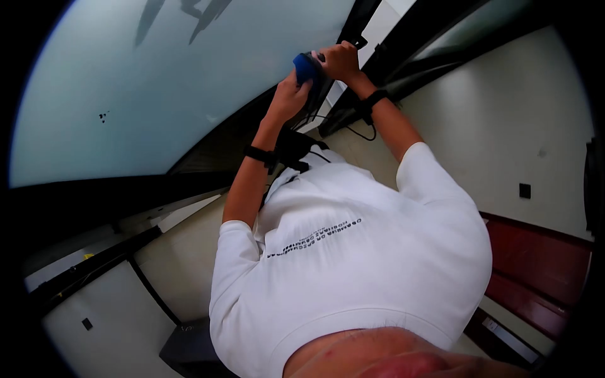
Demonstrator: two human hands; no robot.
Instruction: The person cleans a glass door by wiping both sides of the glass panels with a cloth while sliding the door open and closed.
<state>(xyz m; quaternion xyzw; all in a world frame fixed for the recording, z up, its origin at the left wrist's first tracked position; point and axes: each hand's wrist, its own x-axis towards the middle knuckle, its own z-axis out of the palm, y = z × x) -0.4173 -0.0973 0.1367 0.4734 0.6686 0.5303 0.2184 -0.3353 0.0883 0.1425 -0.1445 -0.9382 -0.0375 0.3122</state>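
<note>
My left hand (290, 97) is closed around a small blue object (304, 68), whose kind I cannot make out. It is held up beside the dark edge of a large frosted panel (189, 82). Just to the right, my right hand (340, 61) is curled, its fingertips reaching a dark part next to the blue object. Whether that dark part belongs to the blue object is unclear. Black bands sit on both wrists, and a thin black cable (365, 135) hangs below the right one.
A dark frame (435, 44) with a glass pane runs across the upper right. Dark red panels (535, 258) stand at the right. A dark grey box-like thing (195, 349) is at the lower left. Pale walls (504, 107) carry small dark plates (525, 191).
</note>
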